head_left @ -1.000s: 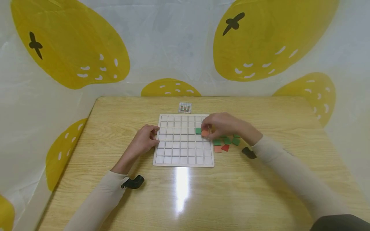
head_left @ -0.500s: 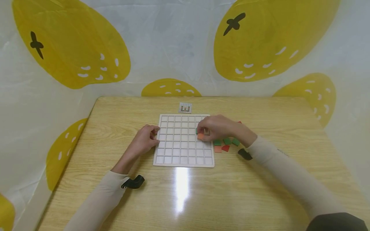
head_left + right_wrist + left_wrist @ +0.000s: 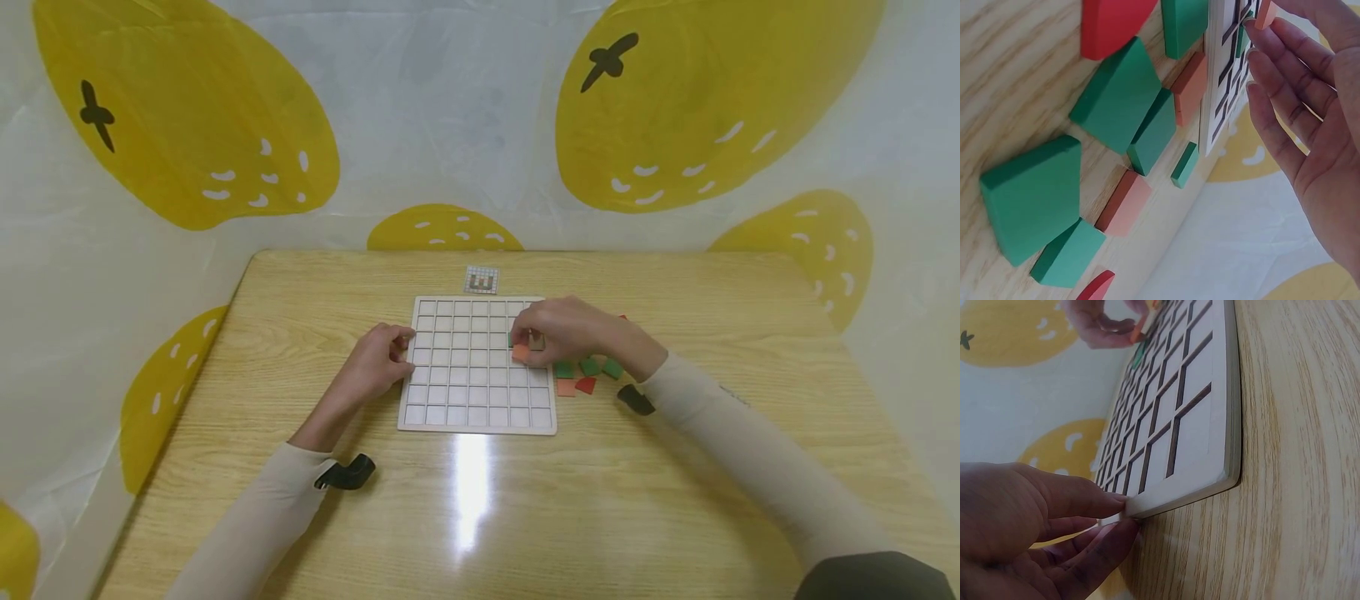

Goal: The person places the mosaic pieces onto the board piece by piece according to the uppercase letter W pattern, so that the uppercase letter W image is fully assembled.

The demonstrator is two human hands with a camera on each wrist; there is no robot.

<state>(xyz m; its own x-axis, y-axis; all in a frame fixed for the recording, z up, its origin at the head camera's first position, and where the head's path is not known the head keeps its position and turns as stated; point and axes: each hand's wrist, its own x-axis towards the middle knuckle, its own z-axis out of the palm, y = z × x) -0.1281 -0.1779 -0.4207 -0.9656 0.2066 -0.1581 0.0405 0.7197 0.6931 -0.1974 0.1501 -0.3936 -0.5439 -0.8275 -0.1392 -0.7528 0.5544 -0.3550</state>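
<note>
Reference all positions to the grid board (image 3: 457,392), which lies flat on the wooden counter (image 3: 360,533). On the head feed I see the left hand (image 3: 366,361) at the board's left edge. Its fingers are bent, with thumb and forefinger holding that rim; my left wrist feed shows the tips in contact with it.

I see the right hand (image 3: 566,329) over the board's right-hand part, fingers narrow — pinching an orange tile (image 3: 521,354) above the cells. I cannot tell whether this tile touches the board. A green tile (image 3: 1139,355) lies on the board just beyond the orange one; on my head feed the right hand hides most of it.

On the counter, right of the board, I register loose pieces close together: a red piece (image 3: 1116,25) with a curved edge, several green pieces (image 3: 1032,197) and a second orange tile (image 3: 566,387) — the last just beside the board's right edge. Near the board's far edge lies a small pattern card (image 3: 482,280).
</note>
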